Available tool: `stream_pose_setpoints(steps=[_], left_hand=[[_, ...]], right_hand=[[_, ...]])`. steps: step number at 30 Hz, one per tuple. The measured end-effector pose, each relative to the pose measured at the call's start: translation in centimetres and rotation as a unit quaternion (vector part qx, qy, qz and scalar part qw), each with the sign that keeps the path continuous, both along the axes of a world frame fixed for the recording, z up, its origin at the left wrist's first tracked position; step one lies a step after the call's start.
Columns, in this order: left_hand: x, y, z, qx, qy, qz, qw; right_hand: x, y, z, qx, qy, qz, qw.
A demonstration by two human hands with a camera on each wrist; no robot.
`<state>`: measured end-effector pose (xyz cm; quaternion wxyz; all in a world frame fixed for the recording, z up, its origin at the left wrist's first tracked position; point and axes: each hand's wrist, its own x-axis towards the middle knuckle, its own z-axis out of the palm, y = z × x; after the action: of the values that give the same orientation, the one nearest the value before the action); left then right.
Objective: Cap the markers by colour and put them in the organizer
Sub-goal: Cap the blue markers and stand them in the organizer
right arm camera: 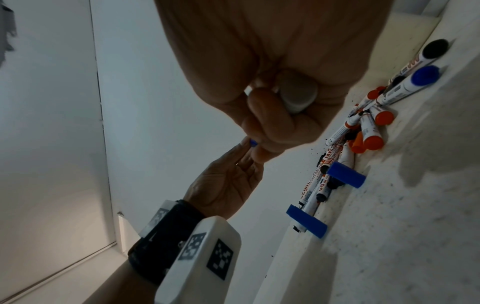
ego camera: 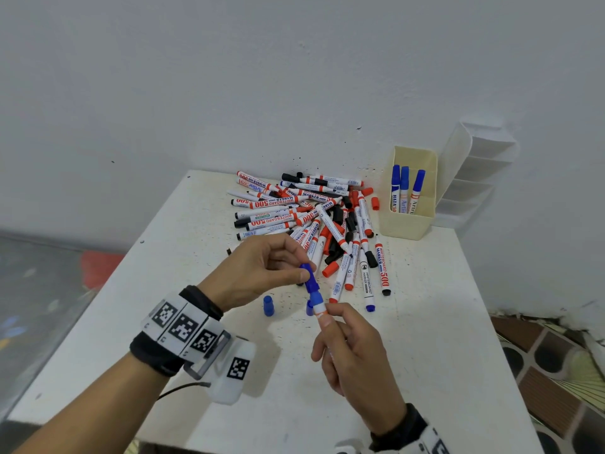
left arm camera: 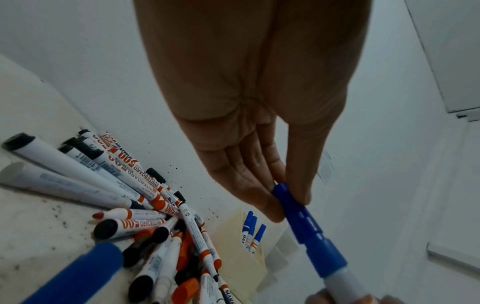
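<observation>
From the head view, the left hand pinches a blue cap between thumb and fingertips, right over the middle of the white surface, while the right hand wraps its fingers around the white barrel of the marker, and the cap sits on the marker's blue tip end. Up at twelve o'clock from the hands lies the pile of markers, red, black and white all jumbled, with loose caps among them. At two o'clock stands the cream organizer with three capped blue markers upright inside, and a white tiered rack just beside it at its right. Two loose blue caps stand on the surface just at seven o'clock of the held marker. Over to the left wrist view: fingers and thumb close on the blue cap, which runs down toward five o'clock into the marker's grey-white barrel; the pile sprawls at seven o'clock, the organizer at six. Now the right wrist view: the right hand is curled round the marker's butt end, the left hand meets it from seven o'clock, and the two blue caps stand on the surface at four o'clock.
</observation>
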<state>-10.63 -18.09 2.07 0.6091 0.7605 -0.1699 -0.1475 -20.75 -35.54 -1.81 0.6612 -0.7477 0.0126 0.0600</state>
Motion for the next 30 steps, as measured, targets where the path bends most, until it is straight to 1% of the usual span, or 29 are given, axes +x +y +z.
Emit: stream_pose_setpoints(steps=[4, 7, 8, 9, 10, 12, 13, 15, 18, 20, 21, 26, 30], left_hand=[[0.2, 0.2, -0.1, -0.002, 0.002, -0.009, 1.000], [0.9, 0.9, -0.2, -0.003, -0.018, 0.034, 0.999], [1.2, 1.2, -0.3, 0.010, -0.025, 0.042, 0.999], [1.4, 1.4, -0.5, 0.043, -0.035, 0.036, 0.998], [1.5, 1.4, -0.8, 0.096, -0.049, 0.016, 0.994], [1.3, 1.1, -1.6, 0.216, -0.085, -0.035, 0.972], [1.1, 0.8, -2.0, 0.257, -0.099, -0.054, 0.960], [0.9, 0.1, -2.5, 0.303, -0.115, -0.080, 0.942], [0.7, -0.6, -2.9, 0.373, -0.149, -0.084, 0.912], [0.6, -0.8, -3.2, 0.399, -0.173, -0.084, 0.897], [0.5, -0.8, -3.3, 0.404, -0.178, -0.086, 0.893], [0.3, -0.3, -3.5, 0.404, -0.158, -0.097, 0.896], [0.1, 1.2, -3.1, 0.449, -0.152, -0.066, 0.878]], right_hand=[[-0.1, 0.1, -0.1, 0.004, 0.011, 0.004, 1.000], [-0.2, 0.0, -0.3, -0.001, 0.016, 0.002, 1.000], [-0.2, -0.1, -0.4, -0.001, 0.018, -0.003, 1.000], [-0.2, -0.2, -0.4, -0.001, 0.020, -0.011, 1.000], [-0.2, -0.4, -0.5, 0.002, 0.023, -0.021, 1.000], [-0.1, -0.9, -0.5, 0.013, 0.023, -0.042, 0.999], [-0.1, -1.1, -0.5, 0.016, 0.021, -0.051, 0.998], [0.1, -1.4, -0.4, 0.019, 0.017, -0.061, 0.998], [0.3, -1.8, -0.6, 0.016, 0.018, -0.066, 0.998], [0.3, -1.9, -0.6, 0.019, 0.019, -0.067, 0.997], [0.3, -2.0, -0.6, 0.020, 0.020, -0.067, 0.997], [0.3, -2.0, -0.9, 0.016, 0.019, -0.067, 0.997], [0.3, -1.8, -0.9, 0.020, 0.020, -0.062, 0.998]])
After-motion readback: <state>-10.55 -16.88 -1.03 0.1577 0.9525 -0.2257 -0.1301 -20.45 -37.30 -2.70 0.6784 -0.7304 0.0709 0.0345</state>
